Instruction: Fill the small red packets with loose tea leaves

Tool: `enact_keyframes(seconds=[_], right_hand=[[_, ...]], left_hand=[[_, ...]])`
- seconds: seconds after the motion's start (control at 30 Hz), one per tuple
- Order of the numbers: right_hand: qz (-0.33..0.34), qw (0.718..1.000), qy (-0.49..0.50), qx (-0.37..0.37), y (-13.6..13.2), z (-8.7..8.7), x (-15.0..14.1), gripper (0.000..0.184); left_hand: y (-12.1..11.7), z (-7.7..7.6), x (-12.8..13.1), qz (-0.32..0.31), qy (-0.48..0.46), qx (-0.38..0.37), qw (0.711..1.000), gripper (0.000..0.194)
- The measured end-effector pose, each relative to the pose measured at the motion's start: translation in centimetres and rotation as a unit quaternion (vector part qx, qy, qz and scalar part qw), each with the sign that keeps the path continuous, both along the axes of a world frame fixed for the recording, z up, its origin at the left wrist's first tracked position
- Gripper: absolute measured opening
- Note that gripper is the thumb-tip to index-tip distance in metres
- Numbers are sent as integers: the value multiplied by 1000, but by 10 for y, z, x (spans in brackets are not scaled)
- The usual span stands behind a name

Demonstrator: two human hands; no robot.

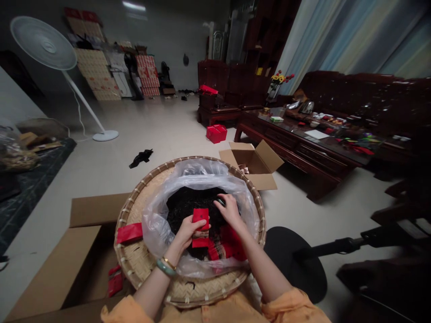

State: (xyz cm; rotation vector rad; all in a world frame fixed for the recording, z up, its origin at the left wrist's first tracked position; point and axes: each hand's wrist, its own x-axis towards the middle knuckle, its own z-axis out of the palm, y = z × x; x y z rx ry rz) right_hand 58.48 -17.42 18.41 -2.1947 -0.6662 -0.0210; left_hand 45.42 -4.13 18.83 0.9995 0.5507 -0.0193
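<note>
A wide round bamboo basket (pixel 188 294) holds a clear plastic bag (pixel 158 224) filled with dark dried leaves (pixel 186 206). My left hand (pixel 185 232) grips a folded red paper packet (pixel 200 228) above the leaves. My right hand (pixel 230 211) rests at the bag's middle, its fingers around a small dark object (pixel 221 202). Several more red packets (pixel 229 244) lie crumpled inside the bag. Another red packet (pixel 129 233) sits on the basket's left side. Bangles circle my left wrist.
An open cardboard box (pixel 67 264) at lower left contains red packets (pixel 115 281). Another open box (pixel 251 163) stands beyond the basket. A round black stand base (pixel 294 264) is at right. Further off are a carved wooden table (pixel 296 143) and a white fan (pixel 43 42).
</note>
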Motion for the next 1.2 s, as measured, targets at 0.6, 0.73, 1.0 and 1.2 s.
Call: enact_keyframes(seconds=[0.6, 0.73, 1.0, 1.2], right_hand=[[201, 965, 167, -26, -31, 33, 2, 53], [287, 943, 159, -48, -25, 61, -1, 54], [330, 928, 121, -124, -13, 78, -5, 46], [320, 931, 124, -128, -8, 76, -11, 41]], left_hand=[[9, 9, -7, -49, -40, -74, 995, 38], [7, 9, -7, -82, -45, -52, 994, 36], [5, 8, -9, -113, -71, -45, 990, 38], [4, 6, -9, -126, -69, -34, 989, 43]])
